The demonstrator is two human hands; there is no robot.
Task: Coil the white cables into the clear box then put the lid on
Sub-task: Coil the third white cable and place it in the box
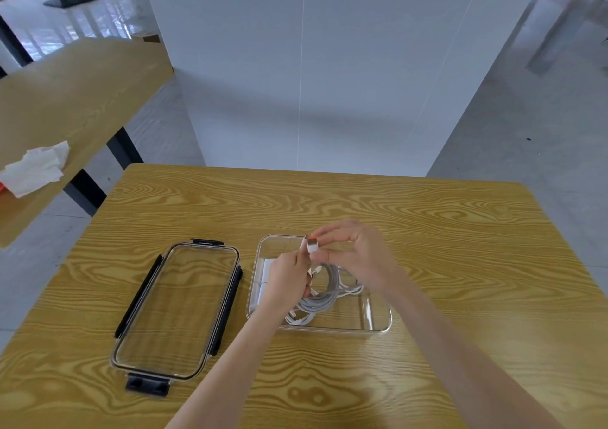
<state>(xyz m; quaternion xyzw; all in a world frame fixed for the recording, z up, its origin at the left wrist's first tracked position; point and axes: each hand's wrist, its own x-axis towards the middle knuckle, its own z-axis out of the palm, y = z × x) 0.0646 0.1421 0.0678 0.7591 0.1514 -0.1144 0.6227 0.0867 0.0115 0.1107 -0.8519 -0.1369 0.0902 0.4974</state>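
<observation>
Two bare forearms are reaching in over a wood-grain worktop (329, 204), both hands meeting above the far end of a clear box (378, 325). Right hand (357, 254) is pinching a small white plug (312, 246) between thumb and fingers; left hand (289, 279) is gripping the white cables (324, 293), whose coiled loops are lying inside the box. White adapter blocks (265, 280) are sitting along the box's left wall. Just beside the box, to its left, the clear lid (177, 307) with black latches is lying flat. Crumpled tissue (36, 167) is resting on a neighbouring bench.
</observation>
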